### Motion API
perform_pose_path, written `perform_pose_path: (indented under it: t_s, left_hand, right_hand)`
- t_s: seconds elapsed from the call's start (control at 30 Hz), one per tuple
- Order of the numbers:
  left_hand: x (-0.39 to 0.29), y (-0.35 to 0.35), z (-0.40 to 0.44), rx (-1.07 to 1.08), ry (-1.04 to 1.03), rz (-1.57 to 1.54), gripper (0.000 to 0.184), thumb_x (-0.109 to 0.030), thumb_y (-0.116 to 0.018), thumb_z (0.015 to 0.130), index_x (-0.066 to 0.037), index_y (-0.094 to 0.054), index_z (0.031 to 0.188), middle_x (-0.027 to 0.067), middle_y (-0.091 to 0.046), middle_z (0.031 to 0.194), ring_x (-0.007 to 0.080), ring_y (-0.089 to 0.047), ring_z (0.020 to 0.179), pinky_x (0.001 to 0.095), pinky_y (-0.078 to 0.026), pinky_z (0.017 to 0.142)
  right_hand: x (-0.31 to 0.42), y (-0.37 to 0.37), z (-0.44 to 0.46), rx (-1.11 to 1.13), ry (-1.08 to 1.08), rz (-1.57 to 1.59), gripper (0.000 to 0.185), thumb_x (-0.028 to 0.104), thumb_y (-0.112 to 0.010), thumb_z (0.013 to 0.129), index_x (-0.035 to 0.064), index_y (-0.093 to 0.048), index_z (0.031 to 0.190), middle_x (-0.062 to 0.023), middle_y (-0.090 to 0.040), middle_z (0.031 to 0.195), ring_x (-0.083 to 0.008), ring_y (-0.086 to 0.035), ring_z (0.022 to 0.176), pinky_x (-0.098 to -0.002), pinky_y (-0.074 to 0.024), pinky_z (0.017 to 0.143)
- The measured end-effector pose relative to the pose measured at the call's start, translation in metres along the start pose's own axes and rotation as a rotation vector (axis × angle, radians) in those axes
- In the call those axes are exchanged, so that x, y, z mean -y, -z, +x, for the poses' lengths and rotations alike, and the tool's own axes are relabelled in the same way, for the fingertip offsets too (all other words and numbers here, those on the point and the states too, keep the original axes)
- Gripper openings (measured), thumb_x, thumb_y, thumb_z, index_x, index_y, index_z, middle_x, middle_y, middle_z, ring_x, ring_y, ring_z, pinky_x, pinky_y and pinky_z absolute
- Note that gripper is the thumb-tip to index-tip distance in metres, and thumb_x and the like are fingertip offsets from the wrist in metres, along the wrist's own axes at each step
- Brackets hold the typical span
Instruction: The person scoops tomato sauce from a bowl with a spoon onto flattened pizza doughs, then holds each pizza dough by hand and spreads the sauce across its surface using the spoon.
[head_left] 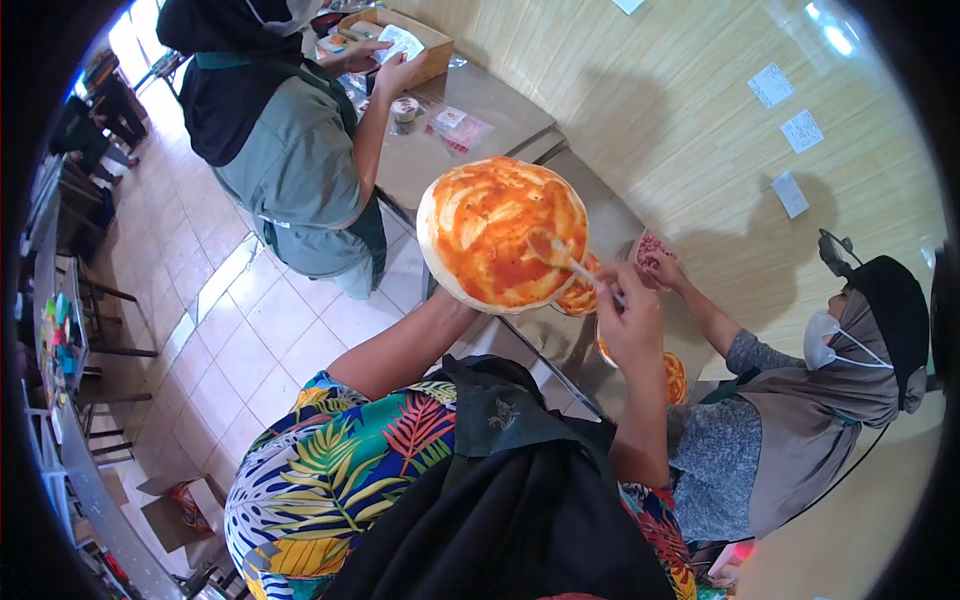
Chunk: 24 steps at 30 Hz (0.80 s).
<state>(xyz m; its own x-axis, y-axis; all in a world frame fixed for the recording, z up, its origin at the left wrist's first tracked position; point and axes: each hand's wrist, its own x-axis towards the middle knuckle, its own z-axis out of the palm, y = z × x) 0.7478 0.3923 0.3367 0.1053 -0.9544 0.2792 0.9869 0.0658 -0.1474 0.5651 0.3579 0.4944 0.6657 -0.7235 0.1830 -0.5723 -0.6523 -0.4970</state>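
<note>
A round pizza base (470, 260) spread with orange-red sauce is held up in front of me. My left hand (456, 306) supports it from beneath, its fingers hidden by the dough. In my right hand (632, 312), fingers closed around the handle, is a spoon (578, 265); its bowl rests on the sauce right of the middle. Partly hidden below the base and my right hand, more sauced pizza bases, one small (577, 297) and another (675, 378), lie on the metal table.
On the right, a co-worker (740, 450) reaches toward a container of pinkish pieces (655, 248). Another person (280, 150) on the left holds a paper or packet by a wooden box (430, 50). The metal table (500, 110) runs along a wall with paper notes (801, 131).
</note>
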Motion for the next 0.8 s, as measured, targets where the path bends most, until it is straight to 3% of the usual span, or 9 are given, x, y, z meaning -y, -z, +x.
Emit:
perform_pose_path:
  t_s: [0.1, 0.17, 0.27, 0.33, 0.4, 0.6, 0.73, 0.8]
  left_hand:
    - [0.002, 0.005, 0.003, -0.005, -0.052, -0.01, 0.052, -0.041, -0.043, 0.096, -0.008, -0.043, 0.135, 0.0167, -0.047, 0.137, 0.0324, -0.051, 0.121, 0.0495, -0.043, 0.102]
    - [-0.002, 0.006, -0.001, 0.0, -0.04, -0.024, 0.052, -0.041, -0.044, 0.096, -0.008, -0.042, 0.135, 0.0167, -0.047, 0.137, 0.0324, -0.05, 0.122, 0.0497, -0.043, 0.102]
    - [-0.006, 0.006, -0.003, 0.012, -0.023, -0.032, 0.052, -0.04, -0.044, 0.096, -0.008, -0.042, 0.136, 0.0167, -0.046, 0.138, 0.0324, -0.05, 0.122, 0.0499, -0.042, 0.103]
    - [-0.008, 0.006, -0.005, 0.014, -0.022, -0.028, 0.052, -0.04, -0.044, 0.096, -0.008, -0.042, 0.136, 0.0167, -0.046, 0.138, 0.0325, -0.05, 0.122, 0.05, -0.042, 0.103]
    - [-0.009, 0.006, -0.006, 0.022, -0.031, -0.02, 0.052, -0.04, -0.044, 0.096, -0.008, -0.042, 0.136, 0.0168, -0.046, 0.138, 0.0325, -0.049, 0.123, 0.0501, -0.042, 0.103]
    - [-0.013, 0.003, -0.01, 0.04, -0.023, -0.051, 0.052, -0.039, -0.044, 0.096, -0.008, -0.041, 0.137, 0.0169, -0.045, 0.139, 0.0326, -0.049, 0.124, 0.0505, -0.041, 0.104]
    - [-0.016, 0.004, -0.008, 0.047, -0.018, -0.061, 0.052, -0.039, -0.044, 0.096, -0.008, -0.04, 0.137, 0.0169, -0.044, 0.139, 0.0326, -0.048, 0.124, 0.0507, -0.04, 0.104]
    - [-0.014, 0.005, -0.007, 0.059, -0.011, -0.072, 0.052, -0.039, -0.044, 0.096, -0.009, -0.04, 0.138, 0.0169, -0.044, 0.14, 0.0327, -0.048, 0.124, 0.0509, -0.04, 0.105]
  right_hand:
    - [0.012, -0.018, -0.011, 0.055, 0.025, 0.104, 0.011, 0.01, -0.057, 0.086, 0.0068, -0.058, 0.096, -0.0149, -0.064, 0.078, -0.0297, -0.066, 0.068, -0.0384, -0.0493, 0.061]
    - [0.027, -0.04, -0.008, 0.085, 0.167, 0.225, 0.011, 0.009, -0.056, 0.085, 0.0072, -0.058, 0.096, -0.0147, -0.063, 0.076, -0.0316, -0.064, 0.066, -0.04, -0.0476, 0.059]
    - [0.028, -0.04, 0.009, -0.061, 0.271, 0.039, 0.013, 0.01, -0.056, 0.087, 0.0054, -0.059, 0.098, -0.0153, -0.065, 0.083, -0.0265, -0.066, 0.068, -0.0351, -0.049, 0.062]
    - [0.019, -0.029, 0.011, -0.069, 0.217, 0.013, 0.014, 0.01, -0.055, 0.087, 0.0057, -0.058, 0.1, -0.0158, -0.066, 0.084, -0.0296, -0.066, 0.069, -0.0368, -0.0497, 0.062]
    - [0.02, -0.015, 0.007, 0.037, 0.032, -0.065, 0.013, 0.01, -0.054, 0.088, 0.0057, -0.058, 0.1, -0.0154, -0.065, 0.082, -0.0309, -0.066, 0.07, -0.0368, -0.0498, 0.06]
    - [0.043, -0.056, 0.012, 0.125, 0.225, 0.097, 0.012, 0.009, -0.053, 0.088, 0.0062, -0.058, 0.099, -0.0154, -0.065, 0.08, -0.0291, -0.067, 0.068, -0.0366, -0.0497, 0.06]
    - [0.013, -0.045, 0.019, 0.022, 0.174, 0.091, 0.014, 0.01, -0.056, 0.088, 0.0054, -0.059, 0.1, -0.0135, -0.062, 0.074, -0.0229, -0.064, 0.064, -0.0325, -0.0473, 0.057]
    - [0.008, -0.027, 0.013, 0.092, 0.142, 0.123, 0.013, 0.01, -0.057, 0.086, 0.0053, -0.059, 0.098, -0.0135, -0.063, 0.077, -0.0251, -0.065, 0.067, -0.0339, -0.0487, 0.059]
